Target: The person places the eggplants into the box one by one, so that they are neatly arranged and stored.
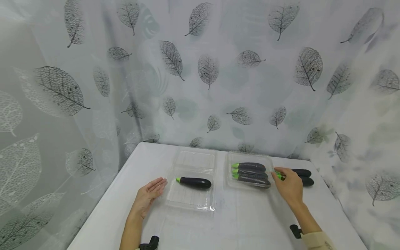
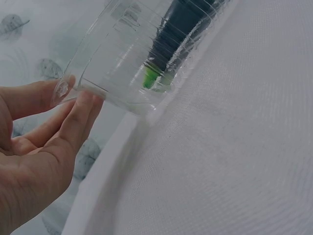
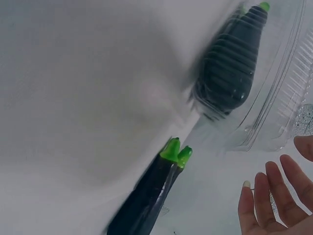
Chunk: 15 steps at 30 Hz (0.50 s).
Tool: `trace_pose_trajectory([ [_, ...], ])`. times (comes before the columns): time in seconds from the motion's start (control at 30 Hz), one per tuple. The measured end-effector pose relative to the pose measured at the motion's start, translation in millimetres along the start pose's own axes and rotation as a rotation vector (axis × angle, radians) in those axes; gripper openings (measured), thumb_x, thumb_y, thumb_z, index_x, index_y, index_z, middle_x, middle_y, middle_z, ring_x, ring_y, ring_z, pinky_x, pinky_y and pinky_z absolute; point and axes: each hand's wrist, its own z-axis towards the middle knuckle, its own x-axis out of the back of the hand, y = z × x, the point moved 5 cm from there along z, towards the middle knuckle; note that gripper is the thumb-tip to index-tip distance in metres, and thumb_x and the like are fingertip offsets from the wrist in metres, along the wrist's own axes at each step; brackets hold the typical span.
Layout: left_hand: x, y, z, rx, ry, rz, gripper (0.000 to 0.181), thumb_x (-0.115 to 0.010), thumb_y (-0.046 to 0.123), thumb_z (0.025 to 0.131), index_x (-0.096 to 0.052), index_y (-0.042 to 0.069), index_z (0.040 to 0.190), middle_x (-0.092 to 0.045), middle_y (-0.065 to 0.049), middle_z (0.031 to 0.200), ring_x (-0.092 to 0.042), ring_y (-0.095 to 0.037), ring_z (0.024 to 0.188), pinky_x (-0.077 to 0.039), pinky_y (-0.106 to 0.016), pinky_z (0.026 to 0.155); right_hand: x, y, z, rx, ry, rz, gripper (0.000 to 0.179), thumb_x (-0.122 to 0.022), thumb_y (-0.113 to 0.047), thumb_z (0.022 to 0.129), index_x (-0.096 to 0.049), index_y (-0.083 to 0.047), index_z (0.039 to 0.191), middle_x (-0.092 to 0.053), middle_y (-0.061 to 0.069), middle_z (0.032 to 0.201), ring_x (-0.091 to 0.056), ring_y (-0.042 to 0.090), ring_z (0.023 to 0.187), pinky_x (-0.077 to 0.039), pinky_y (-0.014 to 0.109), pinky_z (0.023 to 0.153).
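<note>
An open clear plastic container [image 1: 190,203] lies on the table with one dark eggplant [image 1: 195,183] in its near half. My left hand [image 1: 150,196] is at its left side; in the left wrist view, thumb and fingers of the left hand [image 2: 54,132] pinch the container's corner [image 2: 105,93]. A second clear container [image 1: 231,182] to the right holds three toy-like eggplants [image 1: 250,172] with green stems. Beside its right edge is my right hand [image 1: 289,185], near two loose eggplants [image 1: 303,173]. In the right wrist view, the right hand [image 3: 279,196] has loosely bent fingers and holds nothing.
The white table [image 1: 187,232] ends at a back edge against a leaf-print curtain [image 1: 206,86], which also hangs along both sides. The two containers stand side by side with a narrow gap between them.
</note>
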Motion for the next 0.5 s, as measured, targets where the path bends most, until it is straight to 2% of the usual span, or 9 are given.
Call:
trace_pose_trajectory([
  [0.23,0.8,0.8,-0.7,-0.008,-0.003,-0.002,0.057,-0.059,-0.018,0.095,-0.044,-0.012,0.15,-0.049,-0.03,0.152,-0.059,-0.027,0.135,-0.055,-0.026,0.103,1,20,4.1,-0.018,-0.013,-0.024,0.026,-0.076,-0.013,0.094,-0.076,0.002,0.115,-0.073,0.026,0.111,-0.067,0.045,0.104,-0.05,0.064,0.089],
  [0.5,0.7,1.1,-1.2,-0.003,-0.01,-0.003,0.058,-0.061,-0.017,0.095,-0.044,-0.011,0.15,-0.05,-0.03,0.152,-0.057,-0.03,0.137,-0.054,-0.028,0.105,3,46,10.3,-0.036,-0.032,-0.077,0.024,-0.069,-0.014,0.099,-0.076,0.003,0.115,-0.073,0.027,0.111,-0.067,0.048,0.103,-0.051,0.065,0.085],
])
